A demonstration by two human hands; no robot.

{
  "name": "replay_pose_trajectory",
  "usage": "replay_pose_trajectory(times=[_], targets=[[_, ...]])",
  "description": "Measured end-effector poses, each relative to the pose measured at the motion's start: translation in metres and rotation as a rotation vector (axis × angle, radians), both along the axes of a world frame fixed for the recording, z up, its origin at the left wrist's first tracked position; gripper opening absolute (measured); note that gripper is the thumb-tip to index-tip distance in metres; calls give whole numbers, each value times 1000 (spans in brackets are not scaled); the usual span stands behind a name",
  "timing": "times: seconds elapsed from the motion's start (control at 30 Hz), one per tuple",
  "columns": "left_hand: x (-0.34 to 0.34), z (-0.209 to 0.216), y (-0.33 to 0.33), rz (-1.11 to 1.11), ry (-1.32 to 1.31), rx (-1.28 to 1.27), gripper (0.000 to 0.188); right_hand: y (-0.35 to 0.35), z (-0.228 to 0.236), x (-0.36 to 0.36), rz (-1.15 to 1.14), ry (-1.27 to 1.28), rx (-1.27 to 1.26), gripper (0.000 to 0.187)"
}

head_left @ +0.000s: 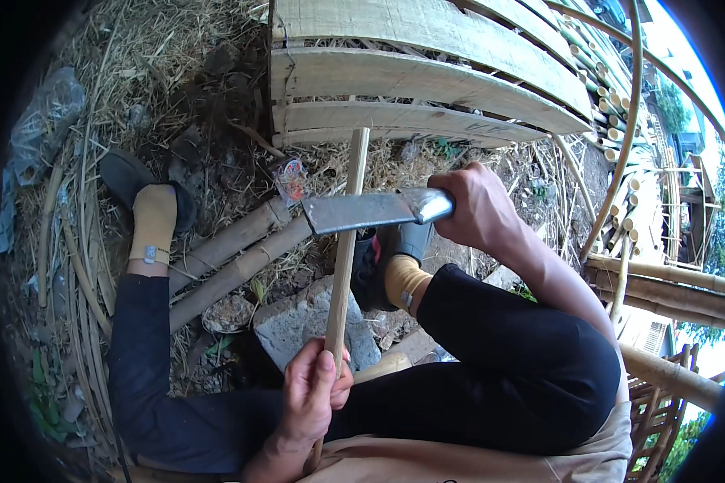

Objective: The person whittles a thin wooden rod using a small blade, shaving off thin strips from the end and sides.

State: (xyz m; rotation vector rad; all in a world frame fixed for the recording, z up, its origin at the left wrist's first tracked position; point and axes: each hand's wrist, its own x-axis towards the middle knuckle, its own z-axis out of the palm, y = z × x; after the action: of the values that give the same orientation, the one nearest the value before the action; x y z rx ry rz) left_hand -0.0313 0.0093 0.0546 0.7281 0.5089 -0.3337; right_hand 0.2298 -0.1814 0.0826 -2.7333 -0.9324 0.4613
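At the far left, one clear plastic bag (52,121) is lying crumpled on the straw. Next, one dark shoe (125,179) is resting on the ground below a yellow sock (153,221), which is carrying a small pale tag, its marks too small to read. Two bamboo poles (242,264) are running side by side toward the middle, and one printed wrapper (292,181) is lying just beyond their ends, its print not legible. One grey stone block (294,322) is sitting nearer the person.

The left hand (316,390) is closing its fingers around the lower part of one wooden stick (348,282), which is standing out lengthwise in front of the person. One broad blade (366,213) is crossing over the stick's upper half; whether its edge is touching the wood, I cannot tell. A second yellow sock (404,280) is showing below the blade.

Pale wooden planks (427,72) are spanning the top. The right hand (479,208) is gripping the blade's handle, fingers wrapped shut. Farther right, many cut bamboo lengths (612,121) are lying piled.
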Motion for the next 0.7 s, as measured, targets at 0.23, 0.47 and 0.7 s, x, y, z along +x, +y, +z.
replay_pose_trajectory(times=[0.23, 0.47, 0.7], targets=[[-5, -2, -5, -20, 13, 1, 31, -13, -8, 1, -32, -77, 33, 25], [-2, 0, -8, -39, -7, 46, 29, -16, -1, 3, 8, -141, 24, 27], [-11, 19, -32, -199, -104, -64, 28, -46, 12, 39, -77, -423, -68, 5]])
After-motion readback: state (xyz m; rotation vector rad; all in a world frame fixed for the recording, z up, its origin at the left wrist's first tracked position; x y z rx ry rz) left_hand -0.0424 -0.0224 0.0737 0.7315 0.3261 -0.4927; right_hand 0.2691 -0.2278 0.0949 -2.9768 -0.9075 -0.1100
